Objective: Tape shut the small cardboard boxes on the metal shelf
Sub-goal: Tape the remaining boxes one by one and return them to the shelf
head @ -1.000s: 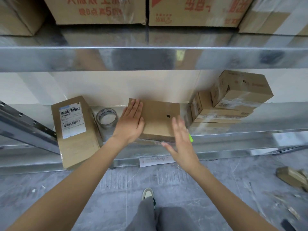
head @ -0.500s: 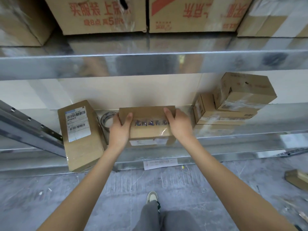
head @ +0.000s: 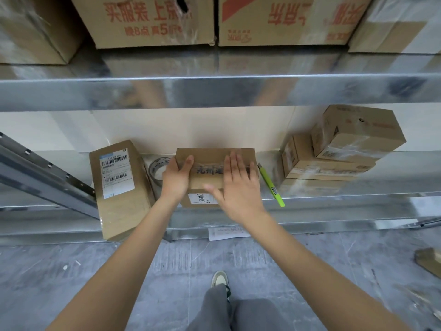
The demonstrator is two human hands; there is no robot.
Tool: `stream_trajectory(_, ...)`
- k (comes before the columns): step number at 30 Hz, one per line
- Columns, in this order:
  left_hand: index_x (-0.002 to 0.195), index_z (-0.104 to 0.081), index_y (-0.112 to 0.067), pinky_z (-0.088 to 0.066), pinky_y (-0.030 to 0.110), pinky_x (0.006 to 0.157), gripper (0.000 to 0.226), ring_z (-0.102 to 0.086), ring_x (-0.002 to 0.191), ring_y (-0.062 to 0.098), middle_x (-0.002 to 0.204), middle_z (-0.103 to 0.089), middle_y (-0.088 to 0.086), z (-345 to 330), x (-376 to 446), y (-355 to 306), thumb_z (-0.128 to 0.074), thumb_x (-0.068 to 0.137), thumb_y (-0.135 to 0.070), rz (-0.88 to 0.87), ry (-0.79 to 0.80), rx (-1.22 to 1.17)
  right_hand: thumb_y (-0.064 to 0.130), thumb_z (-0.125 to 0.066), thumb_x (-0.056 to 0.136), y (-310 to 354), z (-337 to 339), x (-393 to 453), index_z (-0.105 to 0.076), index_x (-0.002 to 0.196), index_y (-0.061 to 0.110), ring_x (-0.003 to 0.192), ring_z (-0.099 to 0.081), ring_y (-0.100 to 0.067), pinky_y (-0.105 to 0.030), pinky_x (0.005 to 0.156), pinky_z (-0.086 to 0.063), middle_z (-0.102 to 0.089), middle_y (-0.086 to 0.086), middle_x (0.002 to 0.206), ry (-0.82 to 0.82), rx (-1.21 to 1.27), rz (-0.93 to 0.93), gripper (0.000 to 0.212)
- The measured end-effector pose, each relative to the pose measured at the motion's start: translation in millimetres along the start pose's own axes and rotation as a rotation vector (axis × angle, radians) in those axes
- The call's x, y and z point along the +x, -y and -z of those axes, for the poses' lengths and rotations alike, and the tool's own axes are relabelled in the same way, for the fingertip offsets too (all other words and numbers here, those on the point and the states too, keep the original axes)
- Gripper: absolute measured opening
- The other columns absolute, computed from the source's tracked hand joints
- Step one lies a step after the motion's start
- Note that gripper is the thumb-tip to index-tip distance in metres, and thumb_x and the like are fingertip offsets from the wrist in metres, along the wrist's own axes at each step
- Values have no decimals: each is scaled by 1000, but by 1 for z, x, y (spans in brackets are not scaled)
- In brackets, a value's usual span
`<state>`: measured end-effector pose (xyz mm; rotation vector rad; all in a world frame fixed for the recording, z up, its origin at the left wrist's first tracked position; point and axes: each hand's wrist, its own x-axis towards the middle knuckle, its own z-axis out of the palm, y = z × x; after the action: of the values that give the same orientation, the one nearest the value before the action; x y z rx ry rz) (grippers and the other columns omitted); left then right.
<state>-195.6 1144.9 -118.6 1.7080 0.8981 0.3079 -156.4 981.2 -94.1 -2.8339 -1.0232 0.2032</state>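
The small brown cardboard box with dark lettering on top sits at the front of the silver metal shelf. It looks light and stiff, with slick tape on top; the side edges seem the best hold. The left hand grips the box's left end, thumb on top. The right hand lies flat across its top right, fingers straight. Half a second ago both hands clasped the box's ends. Left of the box lies a clear tape roll; right of it, a lime-green utility knife.
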Motion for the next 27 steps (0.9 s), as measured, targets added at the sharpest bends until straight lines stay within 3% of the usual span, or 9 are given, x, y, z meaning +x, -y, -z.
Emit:
stream_trajectory(4,86,-54,-32,-42,30,79,14,-59,84,5,87,-62,-16,-1,-2,0,-54,97,-42,-4,-10,4,72,-12,90,1,-16,-64,-10,153,2,149,-3,-28,-45,121,-6,-5,-14,161,-29,-20,82,94)
stream_trajectory(7,84,-53,-34,-42,31,81,15,-60,87,10,87,-61,-17,1,0,-1,-54,96,-44,6,-7,10,59,-34,95,-5,-15,-68,-24,151,2,147,-17,-28,-46,120,-14,-20,-14,158,-90,-24,123,80)
stream_trajectory(9,85,-54,-33,-44,33,85,15,-61,94,17,89,-62,-17,2,2,-2,-54,96,-42,2,4,-6,47,-51,96,-15,-9,-55,-29,150,7,147,-22,-27,-44,121,-13,-27,-13,157,-143,139,135,71)
stream_trajectory(13,90,-58,-31,-44,31,84,16,-62,99,18,92,-65,-12,4,-2,-3,-55,95,-46,12,7,-24,44,-71,83,-43,8,-30,-12,155,18,147,-16,-24,-26,113,-20,-9,-11,161,-21,689,-119,97)
stream_trajectory(16,116,-63,-22,-45,40,100,46,-60,111,21,117,-66,0,13,-3,-7,-46,94,-59,89,5,-104,62,-69,74,-53,11,-22,-25,151,23,131,-44,-22,-31,104,-37,-42,-5,148,-64,680,-159,96)
stream_trajectory(20,125,-57,-27,-40,43,107,69,-57,116,18,126,-62,-4,22,-1,-5,-36,82,-76,190,17,-248,93,-41,65,-59,19,-1,-54,124,29,102,-60,-22,-34,79,-48,-64,1,113,-301,526,-339,88)
stream_trajectory(22,125,-55,-20,-38,36,102,65,-55,116,19,130,-59,-1,13,-7,3,-35,91,-71,136,24,-95,89,-42,70,-60,12,16,-57,104,20,92,-62,-25,-34,71,-48,-65,0,95,-136,591,-419,78)
stream_trajectory(24,130,-52,-13,-37,32,90,59,-55,112,22,124,-60,3,4,-13,15,-37,98,-60,57,31,68,78,-46,80,-56,1,27,-55,97,14,91,-63,-26,-37,76,-51,-64,-3,92,23,709,-462,68)
stream_trajectory(27,122,-55,-3,-36,31,81,56,-58,104,28,111,-63,8,1,-6,20,-37,100,-52,41,26,131,63,-44,92,-49,-9,40,-49,122,8,113,-54,-33,-42,90,-46,-59,-13,117,-77,592,-455,63)
